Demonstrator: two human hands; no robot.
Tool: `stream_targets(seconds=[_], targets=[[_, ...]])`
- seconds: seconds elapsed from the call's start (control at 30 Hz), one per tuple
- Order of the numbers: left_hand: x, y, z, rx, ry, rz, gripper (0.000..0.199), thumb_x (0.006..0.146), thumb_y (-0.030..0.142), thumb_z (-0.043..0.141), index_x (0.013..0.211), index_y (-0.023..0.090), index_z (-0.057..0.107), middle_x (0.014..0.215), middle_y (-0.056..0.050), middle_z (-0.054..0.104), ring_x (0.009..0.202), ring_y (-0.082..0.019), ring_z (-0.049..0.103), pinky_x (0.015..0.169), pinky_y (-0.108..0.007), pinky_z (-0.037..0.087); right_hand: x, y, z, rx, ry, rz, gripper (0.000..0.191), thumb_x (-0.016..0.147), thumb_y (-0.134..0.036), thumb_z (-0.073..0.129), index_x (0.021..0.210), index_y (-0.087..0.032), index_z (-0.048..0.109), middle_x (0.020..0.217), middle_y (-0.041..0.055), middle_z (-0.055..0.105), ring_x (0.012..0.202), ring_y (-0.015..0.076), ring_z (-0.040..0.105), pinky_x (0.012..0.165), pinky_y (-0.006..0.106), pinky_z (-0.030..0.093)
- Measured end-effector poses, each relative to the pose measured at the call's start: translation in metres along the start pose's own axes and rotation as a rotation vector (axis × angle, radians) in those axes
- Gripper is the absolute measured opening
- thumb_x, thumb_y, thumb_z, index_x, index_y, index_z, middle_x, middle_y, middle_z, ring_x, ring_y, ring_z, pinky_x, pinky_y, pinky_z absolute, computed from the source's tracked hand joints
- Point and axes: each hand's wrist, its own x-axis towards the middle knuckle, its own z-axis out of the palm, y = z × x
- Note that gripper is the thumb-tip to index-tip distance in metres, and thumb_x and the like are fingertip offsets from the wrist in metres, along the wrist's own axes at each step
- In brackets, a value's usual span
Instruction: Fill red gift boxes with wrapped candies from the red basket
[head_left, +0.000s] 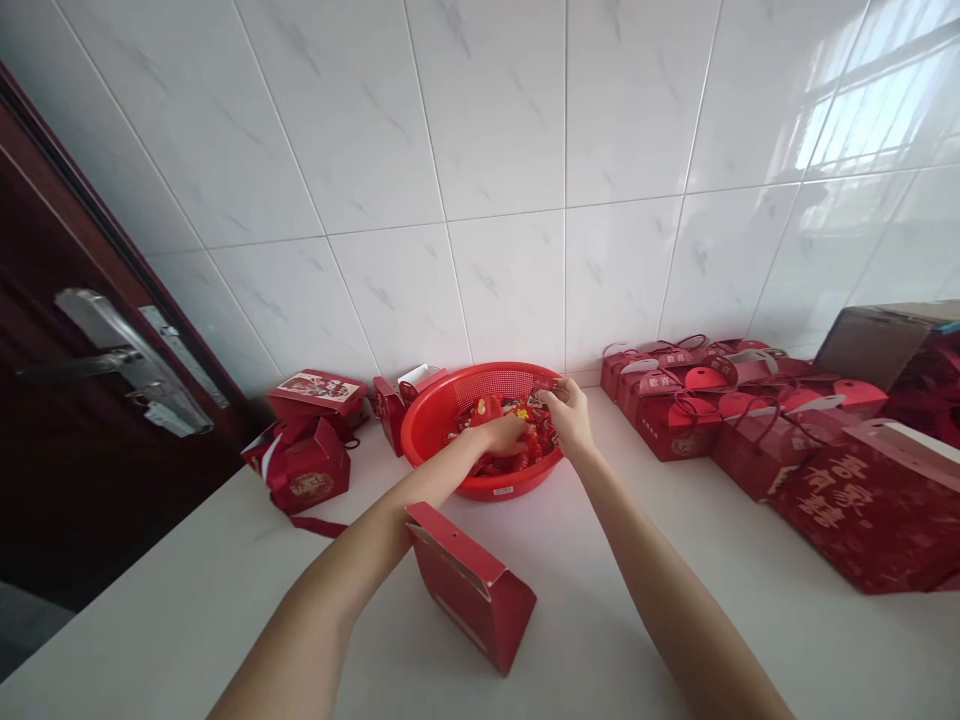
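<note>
A red plastic basket (495, 490) with a perforated wall holds many small wrapped sweets (534, 412), mostly red. My left hand (504, 436) reaches down into it, fingers curled among the sweets. What those fingers hold is hidden. At the right rim, my right hand (568, 412) pinches a small red wrapped sweet (545, 386) between thumb and fingers. Between my forearms, closer to me, a red cardboard gift box (469, 585) stands on the white table, its narrow folded edge upward.
Several red gift boxes with cord handles (679, 425) crowd the right side, beside a larger red box (862, 505) and a brown carton (862, 340). More red boxes (319, 465) with ribbon lie left, near a door handle (105, 345). A tiled wall (502, 290) closes off the back.
</note>
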Motion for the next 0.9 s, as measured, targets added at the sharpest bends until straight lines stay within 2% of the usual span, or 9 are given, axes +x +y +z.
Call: stream_targets(seconds=[0.1,0.3,0.37,0.53,0.63,0.8,0.9], targets=[[-0.003,0.009,-0.011,0.047,-0.072,-0.026,0.023,0.062,0.024,0.077,0.049,0.024,0.057,0.050,0.002,0.057,0.049,-0.016,0.048,0.057,-0.029,0.040,0.000,-0.001,0.000,0.038,0.013,0.013,0.021,0.067,-0.031,0.064,0.081,-0.023,0.051,0.078,0.0007,0.070,0.079,0.0195,0.067,0.073,0.031,0.053],[-0.009,0.020,-0.022,0.003,-0.077,-0.058,0.032,0.066,0.042,0.079,0.052,0.022,0.058,0.049,0.003,0.055,0.047,-0.014,0.048,0.050,-0.026,0.035,0.000,-0.001,-0.001,0.008,-0.016,-0.025,0.022,0.068,-0.039,0.065,0.074,-0.023,0.051,0.071,-0.0005,0.064,0.070,0.0174,0.061,0.065,0.029,0.049],[-0.009,0.024,-0.024,-0.043,-0.039,-0.039,0.035,0.067,0.047,0.079,0.057,0.020,0.059,0.055,0.001,0.059,0.053,-0.015,0.053,0.053,-0.027,0.038,0.000,-0.002,-0.001,0.018,-0.029,-0.022,0.022,0.069,-0.040,0.065,0.072,-0.022,0.052,0.070,-0.0009,0.063,0.069,0.0165,0.059,0.065,0.029,0.048],[-0.009,0.039,-0.030,-0.156,0.149,0.044,0.039,0.078,0.054,0.067,0.063,0.020,0.056,0.068,0.000,0.061,0.072,-0.018,0.057,0.071,-0.030,0.045,0.000,-0.003,-0.002,0.015,-0.033,-0.030,0.018,0.069,-0.036,0.065,0.072,-0.021,0.058,0.073,-0.0012,0.062,0.071,0.0156,0.058,0.068,0.028,0.048],[-0.011,0.047,-0.032,-0.196,0.182,0.066,0.040,0.081,0.054,0.062,0.063,0.020,0.056,0.068,-0.001,0.059,0.076,-0.019,0.057,0.077,-0.032,0.046,0.000,-0.003,-0.001,0.002,-0.043,-0.022,0.019,0.069,-0.037,0.065,0.074,-0.021,0.058,0.075,-0.0011,0.062,0.072,0.0156,0.058,0.069,0.028,0.048],[-0.014,0.048,-0.028,-0.202,0.171,0.087,0.048,0.075,0.060,0.069,0.060,0.020,0.048,0.062,0.003,0.047,0.063,-0.014,0.048,0.066,-0.029,0.041,0.002,-0.001,-0.002,0.073,-0.102,0.043,0.023,0.067,-0.039,0.066,0.077,-0.022,0.054,0.074,-0.0011,0.062,0.072,0.0161,0.059,0.070,0.030,0.051],[-0.012,0.043,-0.026,-0.170,0.185,0.077,0.053,0.073,0.065,0.070,0.059,0.020,0.045,0.060,0.003,0.043,0.060,-0.013,0.044,0.062,-0.029,0.038,0.003,0.000,-0.004,0.075,-0.116,0.034,0.025,0.065,-0.039,0.069,0.077,-0.022,0.055,0.075,-0.0005,0.064,0.073,0.0169,0.060,0.071,0.031,0.052]])
